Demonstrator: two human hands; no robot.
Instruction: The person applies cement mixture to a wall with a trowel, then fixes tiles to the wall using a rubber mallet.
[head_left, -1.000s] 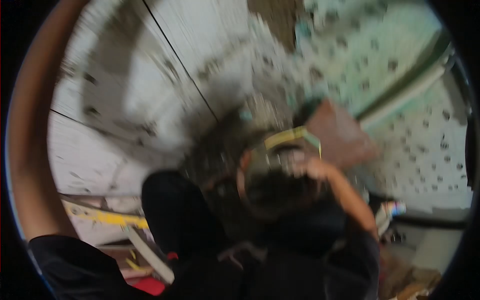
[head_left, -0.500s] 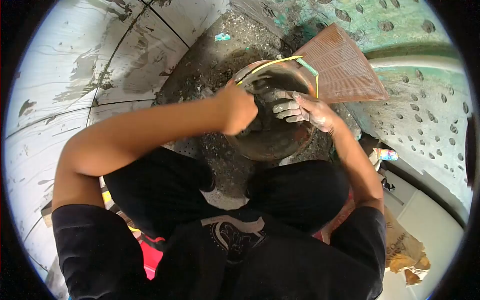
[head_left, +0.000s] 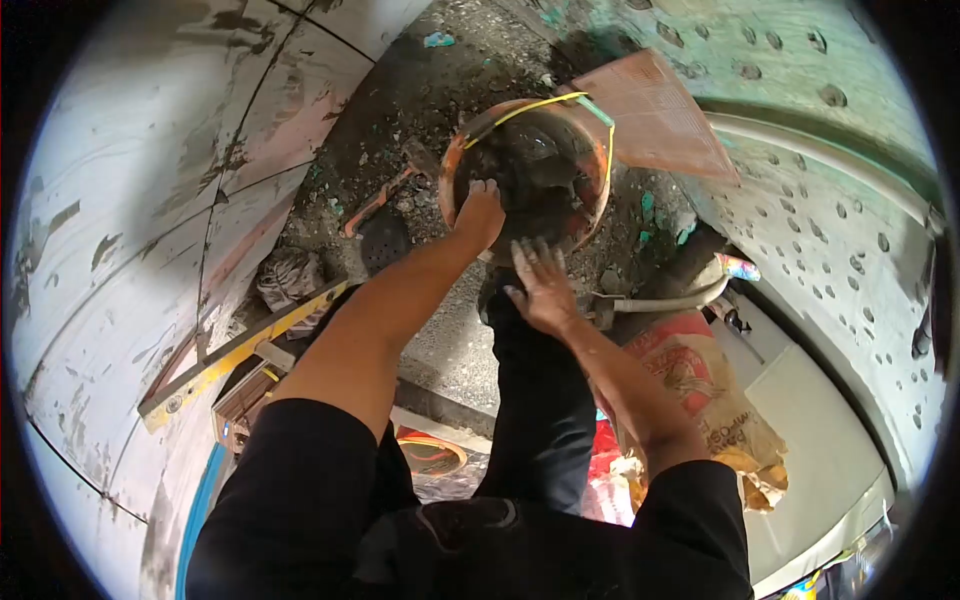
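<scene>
An orange-rimmed bucket [head_left: 450,185] stands on the floor in front of me, with dark grey wet mix [head_left: 535,160] inside. Its yellow wire handle with a green grip leans towards the far right side. My left hand [head_left: 481,216] is over the bucket's near left part, fingers curled closed; whatever they hold is hidden. Grey smears cover my right hand [head_left: 543,287], which lies open with spread fingers at the near rim, above my dark trouser leg.
A brown perforated plastic panel [head_left: 655,120] leans behind the bucket. An orange-handled tool [head_left: 378,203] lies on the debris-strewn floor. To the left are a yellow spirit level [head_left: 245,352] and a tiled wall [head_left: 150,230]; a torn paper sack [head_left: 700,385] lies right, near the pitted green wall [head_left: 800,200].
My right hand has come out of the bucket to its near rim, fingers spreading. My left hand has shifted slightly down and stays closed. My body has risen and the view has shifted.
</scene>
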